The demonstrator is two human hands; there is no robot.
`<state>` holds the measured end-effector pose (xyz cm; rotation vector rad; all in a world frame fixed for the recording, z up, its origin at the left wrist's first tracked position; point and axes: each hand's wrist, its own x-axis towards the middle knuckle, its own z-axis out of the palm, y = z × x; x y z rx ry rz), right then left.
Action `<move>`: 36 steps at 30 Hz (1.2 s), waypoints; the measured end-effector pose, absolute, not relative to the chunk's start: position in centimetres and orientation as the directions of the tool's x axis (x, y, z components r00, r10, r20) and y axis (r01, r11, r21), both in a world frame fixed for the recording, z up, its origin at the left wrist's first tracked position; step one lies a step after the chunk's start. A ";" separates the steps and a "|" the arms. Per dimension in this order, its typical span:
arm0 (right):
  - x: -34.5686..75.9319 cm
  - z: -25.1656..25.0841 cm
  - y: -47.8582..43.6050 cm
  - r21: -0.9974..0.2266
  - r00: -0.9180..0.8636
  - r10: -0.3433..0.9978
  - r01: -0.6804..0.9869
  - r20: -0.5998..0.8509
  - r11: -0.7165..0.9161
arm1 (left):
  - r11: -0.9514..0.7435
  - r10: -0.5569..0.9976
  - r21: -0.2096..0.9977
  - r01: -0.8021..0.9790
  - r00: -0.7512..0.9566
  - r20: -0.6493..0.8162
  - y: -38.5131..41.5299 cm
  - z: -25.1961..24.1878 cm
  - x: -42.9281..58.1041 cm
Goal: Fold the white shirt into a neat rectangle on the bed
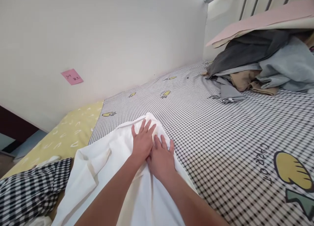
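A white cloth garment [117,151] lies spread on the checked bed sheet [208,137], its narrow end pointing away from me. My left hand [143,141] rests flat on it near that far end, fingers spread. Close beside it, my right hand [162,157] also lies on the white fabric, fingers apart and stretched out. The two hands touch or nearly touch at the thumbs. On the left side the fabric is bunched into loose folds, and its near part runs beneath my forearms and out of view.
A heap of grey, dark and brown clothes [265,62] sits at the back right, with pink sheets [265,17] on top. A black-and-white checked garment [36,190] lies left, by the yellow sheet [80,124]. The white wall [117,36] bears a pink note [72,76].
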<state>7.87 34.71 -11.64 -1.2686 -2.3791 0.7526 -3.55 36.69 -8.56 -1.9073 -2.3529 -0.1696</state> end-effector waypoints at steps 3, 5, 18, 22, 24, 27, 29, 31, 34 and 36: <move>7.9 -11.4 34.5 -0.596 -0.513 0.855 0.663 0.078 0.453 | 0.237 0.972 0.152 0.960 -0.232 -0.051 38.6 -8.7 -4.4; 7.9 -11.4 34.3 -0.576 -0.525 0.847 0.667 0.087 0.473 | 0.265 0.960 0.171 0.949 -0.245 -0.134 40.5 -9.2 -5.3; 7.9 -13.9 34.8 -0.422 -0.607 0.790 0.697 0.082 0.580 | 0.393 0.919 0.141 0.909 -0.391 -0.039 31.2 -10.7 -2.2; 7.4 -14.8 34.5 -0.359 -0.583 0.798 0.720 0.152 0.594 | 0.400 0.912 0.077 0.913 -0.405 0.069 20.0 -13.7 -0.9; 7.2 -15.0 34.6 -0.330 -0.576 0.808 0.744 0.127 0.582 | 0.427 0.893 0.045 0.903 -0.429 0.140 15.1 -15.5 -0.4; 7.3 -14.3 35.3 -0.313 -0.593 0.805 0.764 0.007 0.565 | 0.490 0.847 0.014 0.871 -0.480 0.230 10.7 -17.3 0.3; 7.6 -13.4 35.5 -0.303 -0.636 0.765 0.752 -0.102 0.585 | 0.531 0.815 0.056 0.845 -0.528 0.239 9.9 -17.5 0.8; 8.3 -12.6 34.8 -0.259 -0.657 0.735 0.748 -0.165 0.611 | 0.548 0.796 0.127 0.827 -0.562 0.224 10.1 -17.3 1.1; 9.8 -12.5 31.8 -0.167 -0.674 0.739 0.730 -0.019 0.662 | 0.542 0.781 0.212 0.813 -0.580 0.230 10.7 -17.0 1.6; 11.0 -13.5 29.1 -0.148 -0.726 0.678 0.663 0.112 0.734 | 0.531 0.776 0.244 0.812 -0.581 0.245 10.8 -16.8 1.6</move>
